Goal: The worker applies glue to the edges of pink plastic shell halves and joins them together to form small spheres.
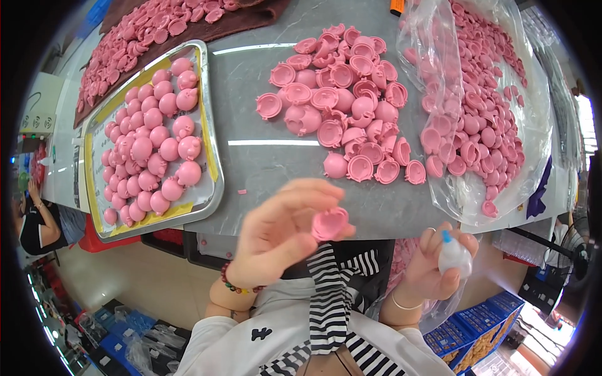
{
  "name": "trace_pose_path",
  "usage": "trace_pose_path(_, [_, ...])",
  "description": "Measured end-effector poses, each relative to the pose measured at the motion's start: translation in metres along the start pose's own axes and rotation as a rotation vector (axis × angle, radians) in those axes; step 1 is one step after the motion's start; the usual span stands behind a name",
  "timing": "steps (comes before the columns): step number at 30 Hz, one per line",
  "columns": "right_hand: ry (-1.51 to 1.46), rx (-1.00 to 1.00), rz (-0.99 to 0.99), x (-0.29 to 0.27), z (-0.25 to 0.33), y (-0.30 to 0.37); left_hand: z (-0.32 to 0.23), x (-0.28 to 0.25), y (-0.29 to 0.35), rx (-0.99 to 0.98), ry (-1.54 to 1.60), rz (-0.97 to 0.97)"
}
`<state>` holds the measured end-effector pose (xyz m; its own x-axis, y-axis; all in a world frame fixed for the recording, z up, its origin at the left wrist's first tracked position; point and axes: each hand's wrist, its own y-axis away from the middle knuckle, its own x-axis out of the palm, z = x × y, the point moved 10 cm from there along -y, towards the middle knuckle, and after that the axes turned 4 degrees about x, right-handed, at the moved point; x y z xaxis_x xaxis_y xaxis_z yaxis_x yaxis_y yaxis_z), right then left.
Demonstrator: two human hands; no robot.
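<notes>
Between the fingers of my left hand [276, 229] is a pink half shell [330, 224], its hollow side facing me, held just off the table's near edge. My right hand [429, 269] grips a small translucent squeeze bottle [454, 258] with a blue tip that points upward. The two hands are apart. Past them, a loose pile of pink half shells [342, 75] lies on the grey table [251, 119], most with their hollow sides showing. To the left, a metal tray [216, 182] with a yellow-edged lining holds many joined pink balls [142, 148].
A clear plastic bag [461, 194] at the right spills many pink shells. At the far left, more pink pieces [141, 37] lie on a brown cloth [251, 17]. Blue crates [470, 329] stand below on the right. Another person [41, 219] is at the left edge.
</notes>
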<state>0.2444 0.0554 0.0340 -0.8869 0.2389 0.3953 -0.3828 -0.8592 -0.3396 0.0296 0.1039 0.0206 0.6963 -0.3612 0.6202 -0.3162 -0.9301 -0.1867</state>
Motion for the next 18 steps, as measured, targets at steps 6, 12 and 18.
trace_pose_path(6, [0.078, -0.252, 0.277, 0.047, 0.031, -0.006, 0.039, 0.029, 0.015, -0.217, 0.338, 0.085])
trace_pose_path(12, [0.405, -0.488, 0.381, 0.073, 0.051, 0.01, 0.039, 0.026, 0.017, -0.14, 0.201, 0.104])
trace_pose_path(18, [0.446, -0.451, 0.383, 0.077, 0.047, 0.011, 0.042, 0.024, 0.016, -0.157, 0.174, 0.089])
